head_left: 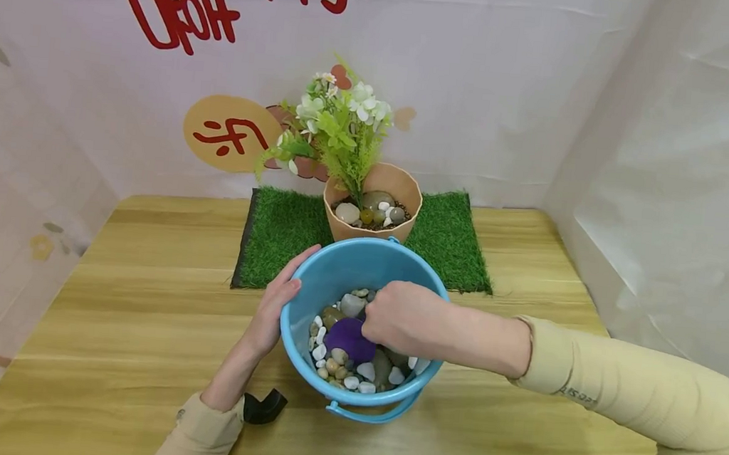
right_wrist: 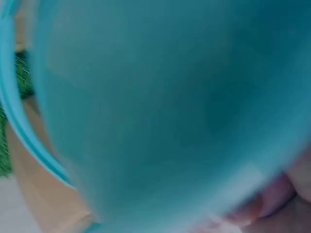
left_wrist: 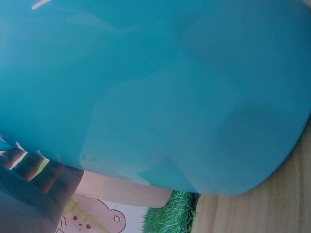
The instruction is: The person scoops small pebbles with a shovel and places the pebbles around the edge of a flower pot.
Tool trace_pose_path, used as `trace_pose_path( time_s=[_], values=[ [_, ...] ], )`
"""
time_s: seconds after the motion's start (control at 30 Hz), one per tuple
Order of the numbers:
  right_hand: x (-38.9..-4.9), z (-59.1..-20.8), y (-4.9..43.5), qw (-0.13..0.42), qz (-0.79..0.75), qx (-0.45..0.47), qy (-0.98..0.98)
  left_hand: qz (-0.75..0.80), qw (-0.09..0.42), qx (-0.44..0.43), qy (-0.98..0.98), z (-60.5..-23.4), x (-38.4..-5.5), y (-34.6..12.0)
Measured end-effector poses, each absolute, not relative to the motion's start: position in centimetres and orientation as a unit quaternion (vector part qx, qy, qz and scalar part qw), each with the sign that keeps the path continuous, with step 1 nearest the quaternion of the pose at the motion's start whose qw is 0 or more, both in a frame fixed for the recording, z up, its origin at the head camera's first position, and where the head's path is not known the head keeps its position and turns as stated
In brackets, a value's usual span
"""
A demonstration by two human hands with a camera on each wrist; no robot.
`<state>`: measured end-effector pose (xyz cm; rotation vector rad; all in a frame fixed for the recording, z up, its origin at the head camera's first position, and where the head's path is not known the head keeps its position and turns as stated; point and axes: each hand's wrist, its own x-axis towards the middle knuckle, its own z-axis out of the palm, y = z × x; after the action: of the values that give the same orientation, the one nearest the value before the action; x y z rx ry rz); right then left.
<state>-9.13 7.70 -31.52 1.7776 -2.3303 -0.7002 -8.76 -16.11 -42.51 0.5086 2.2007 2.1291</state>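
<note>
A light-blue bucket [head_left: 302, 365] stands on the table, with pebbles of several sizes [head_left: 334, 368] in its bottom. My left hand [head_left: 270, 313] holds the bucket's left side, thumb at the rim and fingers along the outer wall. In the left wrist view those fingers [left_wrist: 43, 174] lie against the blue wall. My right hand [head_left: 405, 316] reaches into the bucket from the right, curled as a fist. Right beside it, among the stones, shows a purple scoop [head_left: 351, 339]; its handle is hidden in the fist. The right wrist view is blurred and mostly bucket wall.
Behind the bucket, a peach flowerpot [head_left: 407, 181] with white flowers and stones stands on a green turf mat [head_left: 450, 241]. A small black bent piece [head_left: 265, 407] lies near the left sleeve. The bucket's handle [head_left: 375, 418] hangs at the front. Pale cloth walls enclose the table [head_left: 158, 311].
</note>
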Motion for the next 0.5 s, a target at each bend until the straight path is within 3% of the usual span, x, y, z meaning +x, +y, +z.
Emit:
trace_pose_path(
  time_s=[0.23,0.5],
  values=[
    [-12.0,-32.7,9.0,-0.059,-0.1,0.558,-0.821,0.685,0.017,0.164,0.709,-42.6,-8.7,-15.9],
    [-13.0,-33.6,10.1,-0.043,-0.048,0.58,-0.812,0.688,0.018,0.156,0.709,-42.5,-8.7,-16.0]
  ],
)
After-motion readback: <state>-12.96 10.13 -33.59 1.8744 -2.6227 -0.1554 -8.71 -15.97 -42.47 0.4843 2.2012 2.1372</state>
